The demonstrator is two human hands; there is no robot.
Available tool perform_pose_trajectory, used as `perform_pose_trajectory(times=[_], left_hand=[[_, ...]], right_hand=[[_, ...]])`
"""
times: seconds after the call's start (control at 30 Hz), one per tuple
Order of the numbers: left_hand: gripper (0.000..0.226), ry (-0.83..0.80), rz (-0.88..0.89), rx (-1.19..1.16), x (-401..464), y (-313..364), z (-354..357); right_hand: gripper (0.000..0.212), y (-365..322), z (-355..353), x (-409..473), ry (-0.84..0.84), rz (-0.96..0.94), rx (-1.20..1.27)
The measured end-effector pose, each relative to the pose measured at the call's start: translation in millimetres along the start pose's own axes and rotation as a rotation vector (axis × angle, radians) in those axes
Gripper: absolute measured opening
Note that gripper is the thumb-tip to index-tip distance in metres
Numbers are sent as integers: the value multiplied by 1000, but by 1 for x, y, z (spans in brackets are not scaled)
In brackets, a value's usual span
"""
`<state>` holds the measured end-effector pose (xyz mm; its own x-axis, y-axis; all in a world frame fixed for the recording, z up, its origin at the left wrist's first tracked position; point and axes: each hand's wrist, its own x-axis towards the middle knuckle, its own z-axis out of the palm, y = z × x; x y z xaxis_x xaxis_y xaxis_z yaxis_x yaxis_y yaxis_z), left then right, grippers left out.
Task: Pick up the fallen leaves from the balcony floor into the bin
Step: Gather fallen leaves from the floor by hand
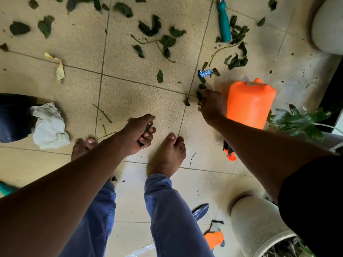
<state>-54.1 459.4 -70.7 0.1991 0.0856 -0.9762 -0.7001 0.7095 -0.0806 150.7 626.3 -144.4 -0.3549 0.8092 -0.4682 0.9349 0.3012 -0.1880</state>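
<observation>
Dark green leaves [150, 26] lie scattered flat across the tiled floor [130, 101], pointing every way, mostly beyond both hands. The right hand [211, 104] reaches down, fingers closed on a clump of leaves beside an orange container [250, 104]. The left hand [141, 132] is fisted around leaf scraps, mostly hidden. The dark bin [13, 117] is cut off at left.

Green leaves [150, 26] are scattered over the tiled floor [130, 101] toward twelve o'clock. An orange canister [249, 102] is laid at two o'clock, a teal tool [224, 23] at one.
</observation>
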Motion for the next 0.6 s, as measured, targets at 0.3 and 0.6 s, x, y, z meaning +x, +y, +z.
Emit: perform_pose_trajectory(times=[0.3, 0.6], left_hand=[[38, -162, 7, -284, -9, 12, -4], [32, -192, 68, -364, -18, 13, -39]], right_hand=[[10, -128, -37, -84, 48, -38, 763], [10, -190, -26, -133, 134, -369, 333]])
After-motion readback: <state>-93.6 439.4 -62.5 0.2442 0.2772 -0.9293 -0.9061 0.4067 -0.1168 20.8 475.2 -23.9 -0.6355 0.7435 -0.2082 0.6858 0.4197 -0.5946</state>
